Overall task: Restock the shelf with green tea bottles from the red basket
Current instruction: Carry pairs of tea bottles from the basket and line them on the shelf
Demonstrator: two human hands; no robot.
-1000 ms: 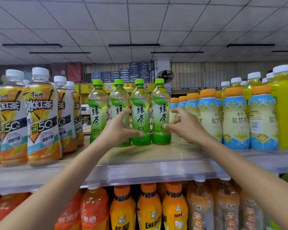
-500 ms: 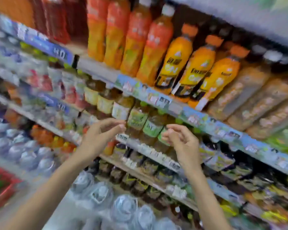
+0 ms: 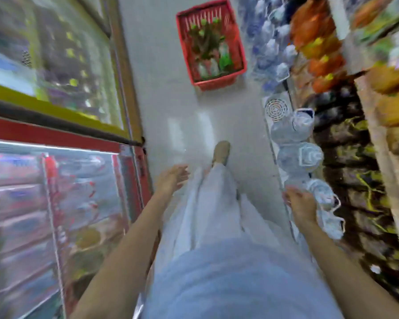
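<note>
Head view, heavily blurred, angled down an aisle floor [image 3: 189,107]. Red basket [image 3: 211,43] standing on the floor well ahead, beside the shelving on the right. Several green tea bottles [image 3: 225,59] lying inside it, green caps and labels discernible; exact count not readable through the blur. Left hand [image 3: 172,179] empty, fingers spread loosely, hanging above the floor near a trouser leg. Right hand [image 3: 301,204] likewise empty and loosely spread, close to large clear water jugs [image 3: 297,155] at the shelf foot; contact with them not determinable. Hands well apart, neither gripping anything. One shoe [image 3: 221,151] forward, pointing towards the basket. Destination shelf not identifiable in this view.

Assessment: task incomplete. Stock remains in the basket; no bottle in transit. Outstanding: reach the basket, take bottles, place them on the shelf.
</note>
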